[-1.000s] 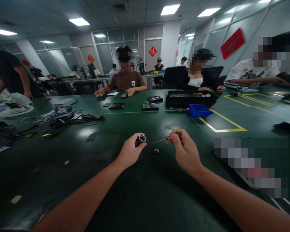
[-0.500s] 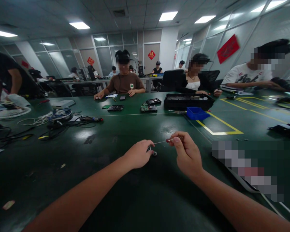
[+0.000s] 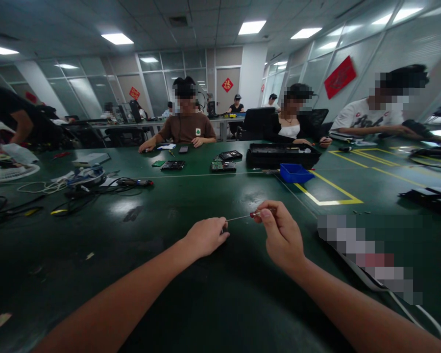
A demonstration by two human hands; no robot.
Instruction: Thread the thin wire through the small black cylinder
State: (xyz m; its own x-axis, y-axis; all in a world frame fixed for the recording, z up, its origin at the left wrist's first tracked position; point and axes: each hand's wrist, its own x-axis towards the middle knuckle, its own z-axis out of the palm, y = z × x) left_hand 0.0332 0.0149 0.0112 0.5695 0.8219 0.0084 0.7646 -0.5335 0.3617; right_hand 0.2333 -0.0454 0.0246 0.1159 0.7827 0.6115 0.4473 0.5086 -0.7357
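Note:
My left hand (image 3: 206, 238) is curled palm-down on the green table (image 3: 191, 196), its fingers closed over a small part that I cannot see. My right hand (image 3: 281, 235) pinches a thin screwdriver (image 3: 242, 216) by its red handle. The metal shaft points left and its tip reaches the fingertips of my left hand. The two hands are a short gap apart, just above the tabletop.
A blue bin (image 3: 294, 172) and a black tray (image 3: 282, 156) stand beyond my hands, with circuit boards (image 3: 223, 165) beside them. Cables (image 3: 77, 189) lie at the left. Yellow tape lines (image 3: 327, 191) mark the table at the right. Several people sit around the far side.
My left hand, which held a small black cylinder up, has dropped to the table and closed over the loose ring lying there. The cylinder and ring are now hidden. My right hand has barely moved.

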